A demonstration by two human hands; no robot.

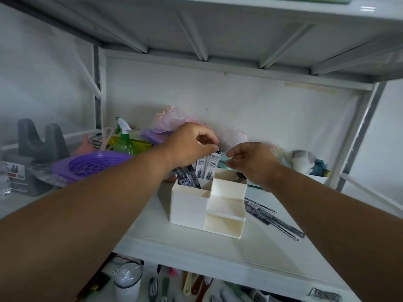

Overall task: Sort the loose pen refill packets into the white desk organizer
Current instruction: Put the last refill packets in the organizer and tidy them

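- Packets (273, 216) still loose are lying flat on the white shelf (250, 247) just right of the white desk organizer (207, 205); dark, long and thin, fanned out with their long axes running from near the organizer's right wall toward the near-right corner of the shelf
- right hand (250, 163) is hovering above the organizer's back right compartment, fingers loosely curled and gripping nothing as far as I can tell; it's sitting almost straight above and behind those loose ones, so it looks like the nearer hand for the next pick, with a drop down and toward the viewer
- left hand (192, 144) is pinching the top of a white refill packet (212, 164) between thumb and fingertips; that packet is standing nearly upright in the tall back compartment beside another white one, with a bunch of dark packets (188, 177) leaning leftwards in the back left slot
- my guess is that the left hand is just seating that packet; the front tiers of the organizer are looking empty
- room-wise it's a white metal rack against a white wall, another shelf overhead; a purple basket (93, 163), a green spray bottle (124, 142) and some pink bags (172, 120) are crowding the back left; a stuffed toy (305, 161) is sitting back right; a glass (127, 280) and cutlery are showing on the level below
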